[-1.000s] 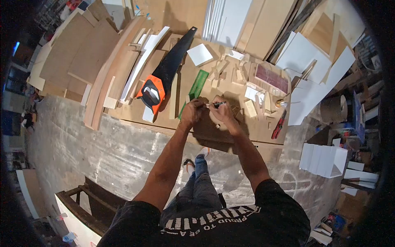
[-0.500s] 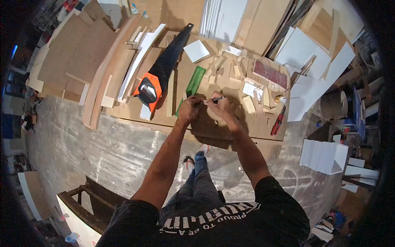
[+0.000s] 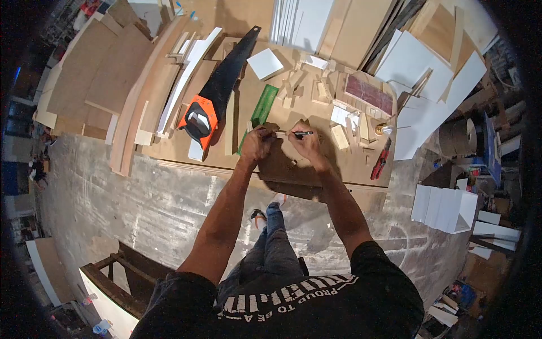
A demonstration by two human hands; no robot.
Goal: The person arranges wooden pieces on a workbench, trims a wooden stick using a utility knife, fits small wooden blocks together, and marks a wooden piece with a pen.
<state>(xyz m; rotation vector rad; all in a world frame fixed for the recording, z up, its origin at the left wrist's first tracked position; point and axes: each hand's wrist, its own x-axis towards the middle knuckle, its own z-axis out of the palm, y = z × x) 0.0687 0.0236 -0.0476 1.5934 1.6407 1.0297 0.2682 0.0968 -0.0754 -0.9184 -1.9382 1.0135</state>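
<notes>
My left hand (image 3: pixel 259 142) is closed on a small wooden piece (image 3: pixel 280 135) over the workbench (image 3: pixel 220 162), beside the lower end of a green ruler (image 3: pixel 263 105). To its right, my right hand (image 3: pixel 305 142) pinches a dark pen (image 3: pixel 304 133), held near the piece's right end. The fingers partly hide the piece. A handsaw with an orange and black handle (image 3: pixel 199 120) lies left of the ruler. Small wooden blocks (image 3: pixel 340 137) are on the bench to the right of my right hand.
A white square (image 3: pixel 265 64) and a block with a dark red top (image 3: pixel 368 94) lie farther back. Red-handled pliers (image 3: pixel 380 163) rest at the right edge. Long boards (image 3: pixel 144 85) lean at the left, white panels (image 3: pixel 418 73) at the right. A dark frame (image 3: pixel 127 277) stands lower left.
My right hand has moved slightly right, away from my left hand, and the pen now lies more level. More of the small wooden piece shows between the hands. The view has shifted slightly.
</notes>
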